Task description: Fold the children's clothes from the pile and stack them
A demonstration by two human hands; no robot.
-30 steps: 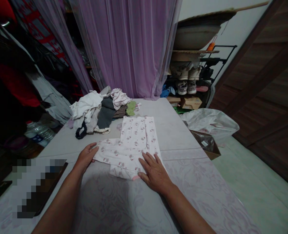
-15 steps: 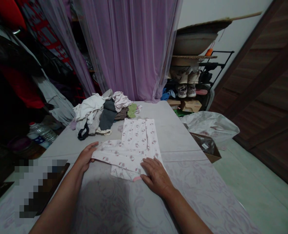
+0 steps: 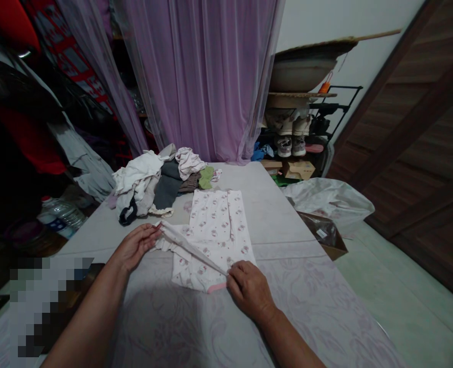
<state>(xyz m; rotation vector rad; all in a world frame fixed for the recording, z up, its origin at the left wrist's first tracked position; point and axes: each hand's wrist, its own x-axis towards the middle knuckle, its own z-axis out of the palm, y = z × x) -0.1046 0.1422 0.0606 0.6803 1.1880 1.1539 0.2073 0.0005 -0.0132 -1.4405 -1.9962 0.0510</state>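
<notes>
A white long-sleeved shirt (image 3: 214,217) with a small printed cartoon pattern lies partly folded on the table in front of me. Its pink neckline trim (image 3: 217,288) faces me. My left hand (image 3: 136,247) pinches the end of the sleeve that reaches out to the left. With fingers curled, my right hand (image 3: 251,291) grips the shoulder end of the same sleeve, beside the pink trim. Between both hands the sleeve's edge is lifted and stretched into a slanting fold.
A heap of mixed clothes (image 3: 142,179) sits at the table's far left. The table (image 3: 288,306) has a pale floral cover. Purple curtains (image 3: 207,76) hang behind it. To the right stand a shoe rack (image 3: 299,143) and an open cardboard box (image 3: 336,245); water bottles (image 3: 63,214) are at left.
The sleeve, flat before, is now raised along its near edge, uncovering more of the shirt beneath. My right hand has gone from lying flat to gripping the cloth.
</notes>
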